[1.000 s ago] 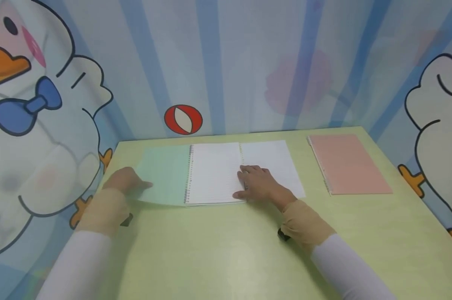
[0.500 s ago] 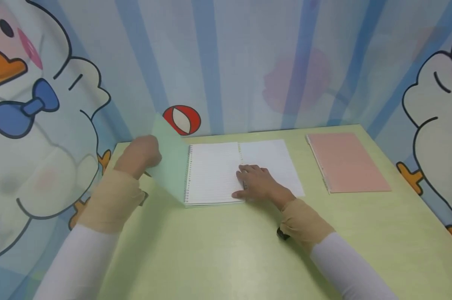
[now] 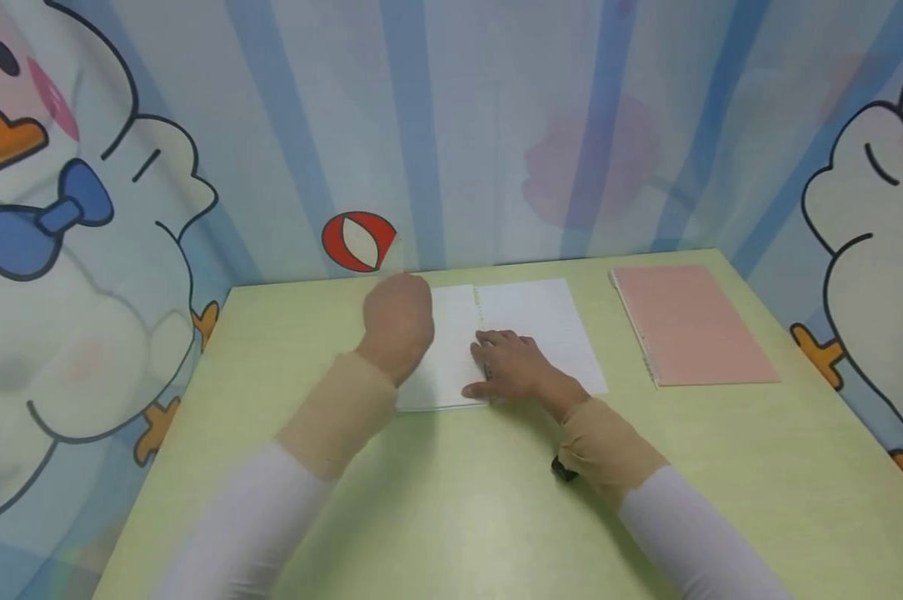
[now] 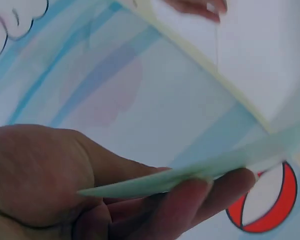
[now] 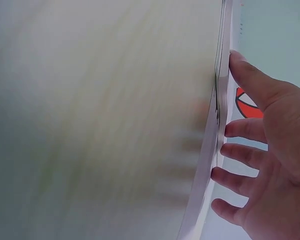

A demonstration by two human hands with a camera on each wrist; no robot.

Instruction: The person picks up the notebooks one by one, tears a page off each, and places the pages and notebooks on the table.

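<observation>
A notebook (image 3: 451, 362) with white lined pages lies on the table. Beside its right edge is a white sheet (image 3: 549, 325) with a perforated left edge. My left hand (image 3: 401, 325) is raised over the notebook's left part and pinches the mint green cover (image 4: 235, 160) between thumb and fingers; the cover stands up, mostly hidden behind that hand in the head view. My right hand (image 3: 513, 367) rests with spread fingers where page and sheet meet. In the right wrist view its fingertips (image 5: 235, 55) touch the paper.
A pink notebook (image 3: 699, 325) with its spiral on the left lies at the table's right. The yellow-green table (image 3: 496, 500) stretches in front of the papers. A cartoon-printed curtain (image 3: 481, 133) stands behind and at both sides.
My left hand took the green cover's left edge, lifted it and swung it rightward from lying flat on the table to over the notebook. My right hand has stayed in place.
</observation>
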